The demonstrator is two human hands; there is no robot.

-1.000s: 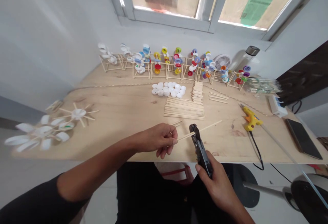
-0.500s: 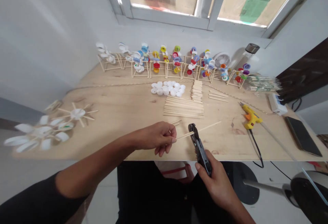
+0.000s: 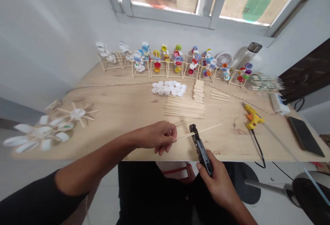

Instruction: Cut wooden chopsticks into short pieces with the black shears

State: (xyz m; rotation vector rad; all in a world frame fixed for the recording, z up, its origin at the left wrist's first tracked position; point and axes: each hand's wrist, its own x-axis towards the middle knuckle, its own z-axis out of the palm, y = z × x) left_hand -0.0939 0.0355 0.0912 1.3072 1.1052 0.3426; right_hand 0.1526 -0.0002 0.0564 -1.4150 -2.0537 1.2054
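Note:
My left hand (image 3: 162, 137) pinches thin wooden sticks (image 3: 184, 136) that point to the right over the table's front edge. My right hand (image 3: 218, 178) is wrapped round the handles of a dark hand cutter (image 3: 201, 151). The cutter's jaws sit across the sticks, and one stick reaches out beyond them to the right. Just behind my left hand, short stick pieces (image 3: 177, 122) lie on the wood. Further back are a row of long sticks (image 3: 184, 108), a stack of short sticks (image 3: 198, 91) and a group of white bottle caps (image 3: 168, 88).
Small stick-framed wheels with coloured caps (image 3: 177, 60) line the wall. At left lie a white cap-and-stick wheel (image 3: 42, 132) and a spoked hub (image 3: 77, 114). A yellow glue gun (image 3: 254, 116), a phone (image 3: 305, 136) and a power strip (image 3: 279, 104) are at right.

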